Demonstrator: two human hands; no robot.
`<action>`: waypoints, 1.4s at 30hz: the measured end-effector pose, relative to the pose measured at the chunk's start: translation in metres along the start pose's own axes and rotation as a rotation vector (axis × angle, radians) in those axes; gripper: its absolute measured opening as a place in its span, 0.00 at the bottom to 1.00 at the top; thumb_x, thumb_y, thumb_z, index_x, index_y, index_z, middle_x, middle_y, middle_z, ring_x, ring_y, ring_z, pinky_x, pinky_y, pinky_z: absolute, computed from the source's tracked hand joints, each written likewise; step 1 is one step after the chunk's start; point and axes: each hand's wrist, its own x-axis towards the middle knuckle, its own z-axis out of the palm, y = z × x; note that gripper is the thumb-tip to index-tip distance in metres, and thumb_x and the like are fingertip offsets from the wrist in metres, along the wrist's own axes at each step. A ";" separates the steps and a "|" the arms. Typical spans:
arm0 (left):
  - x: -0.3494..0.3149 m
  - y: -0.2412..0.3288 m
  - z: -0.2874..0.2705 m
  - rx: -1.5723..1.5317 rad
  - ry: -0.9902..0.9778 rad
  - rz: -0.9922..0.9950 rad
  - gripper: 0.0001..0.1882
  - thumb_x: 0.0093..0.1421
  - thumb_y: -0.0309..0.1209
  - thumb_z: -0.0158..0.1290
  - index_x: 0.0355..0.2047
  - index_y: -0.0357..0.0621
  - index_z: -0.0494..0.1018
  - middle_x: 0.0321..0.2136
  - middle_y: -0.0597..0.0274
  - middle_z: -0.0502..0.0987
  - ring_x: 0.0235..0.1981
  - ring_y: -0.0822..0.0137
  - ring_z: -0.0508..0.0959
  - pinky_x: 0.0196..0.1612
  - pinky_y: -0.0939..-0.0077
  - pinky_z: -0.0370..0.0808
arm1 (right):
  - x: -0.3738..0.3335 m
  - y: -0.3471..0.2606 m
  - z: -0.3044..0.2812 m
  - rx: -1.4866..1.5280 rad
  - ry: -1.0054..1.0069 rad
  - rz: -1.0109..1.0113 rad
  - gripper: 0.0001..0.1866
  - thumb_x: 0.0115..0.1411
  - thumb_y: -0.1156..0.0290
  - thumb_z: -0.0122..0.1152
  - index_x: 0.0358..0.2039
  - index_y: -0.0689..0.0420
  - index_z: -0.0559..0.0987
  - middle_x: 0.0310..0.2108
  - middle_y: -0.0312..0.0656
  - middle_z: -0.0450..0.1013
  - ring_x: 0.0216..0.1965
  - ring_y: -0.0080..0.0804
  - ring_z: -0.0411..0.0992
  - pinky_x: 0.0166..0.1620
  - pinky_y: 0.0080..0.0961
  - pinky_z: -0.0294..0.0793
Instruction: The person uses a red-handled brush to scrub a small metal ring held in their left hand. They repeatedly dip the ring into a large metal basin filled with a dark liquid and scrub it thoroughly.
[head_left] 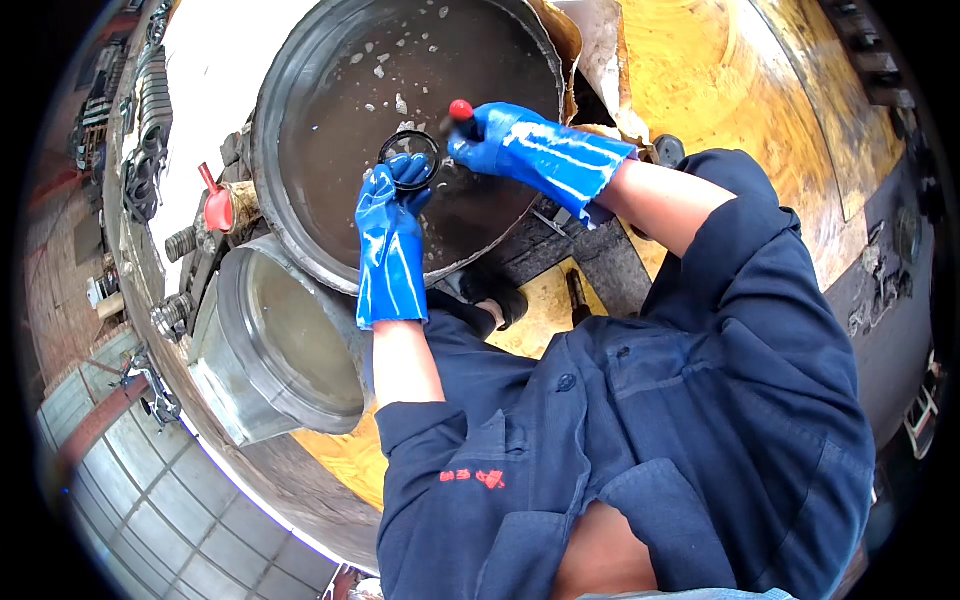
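Note:
My left hand (393, 235), in a long blue rubber glove, holds a black ring (437, 152) above a large round metal tub (266, 190) of dark brown liquid. Its fingers close on the ring's near side. My right hand (520, 148), gloved the same way, is closed around a dark tool with a red rounded end (460, 110), just right of the ring. Most of that tool is hidden in my fist, so its kind does not show. Patches of pale foam (401, 104) float on the liquid beyond the ring.
At the lower left of the tub stands a smaller metal container (233, 330) with murky liquid. A red scoop-like piece (218, 210) and dark threaded metal parts (172, 318) lie left of it. Yellow-brown stained boards (690, 70) extend at the right. My shoe (512, 303) shows below the tub.

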 end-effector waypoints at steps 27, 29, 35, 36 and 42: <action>-0.012 0.004 0.000 0.046 0.084 -0.056 0.19 0.68 0.40 0.55 0.54 0.43 0.78 0.47 0.57 0.85 0.51 0.61 0.83 0.52 0.63 0.76 | 0.000 0.000 -0.009 -0.157 0.218 0.045 0.12 0.64 0.58 0.66 0.45 0.48 0.85 0.39 0.41 0.84 0.39 0.35 0.83 0.46 0.33 0.81; -0.012 0.002 -0.001 0.052 0.101 -0.038 0.19 0.68 0.40 0.55 0.53 0.43 0.78 0.46 0.58 0.86 0.52 0.60 0.83 0.52 0.63 0.76 | 0.002 -0.009 -0.005 0.331 0.158 -0.253 0.13 0.68 0.61 0.63 0.48 0.54 0.85 0.38 0.39 0.84 0.39 0.24 0.81 0.46 0.27 0.80; -0.010 0.001 -0.003 0.002 0.043 -0.019 0.16 0.71 0.39 0.55 0.49 0.40 0.80 0.43 0.57 0.86 0.43 0.62 0.85 0.44 0.69 0.81 | -0.013 -0.008 0.007 0.323 -0.027 -0.301 0.13 0.66 0.66 0.66 0.48 0.54 0.85 0.36 0.37 0.83 0.38 0.23 0.78 0.45 0.25 0.79; -0.011 -0.001 -0.004 0.045 0.057 0.019 0.15 0.72 0.38 0.55 0.48 0.40 0.80 0.42 0.57 0.86 0.41 0.64 0.85 0.41 0.71 0.81 | -0.007 -0.005 0.007 0.254 0.033 -0.270 0.12 0.65 0.63 0.65 0.46 0.52 0.86 0.38 0.42 0.83 0.40 0.34 0.80 0.47 0.31 0.80; -0.017 0.006 0.015 0.478 0.048 0.207 0.16 0.71 0.38 0.57 0.51 0.40 0.79 0.41 0.62 0.85 0.42 0.69 0.84 0.40 0.76 0.78 | 0.022 0.033 0.005 0.035 0.422 -0.113 0.10 0.64 0.66 0.64 0.43 0.53 0.86 0.36 0.42 0.84 0.39 0.31 0.83 0.47 0.28 0.82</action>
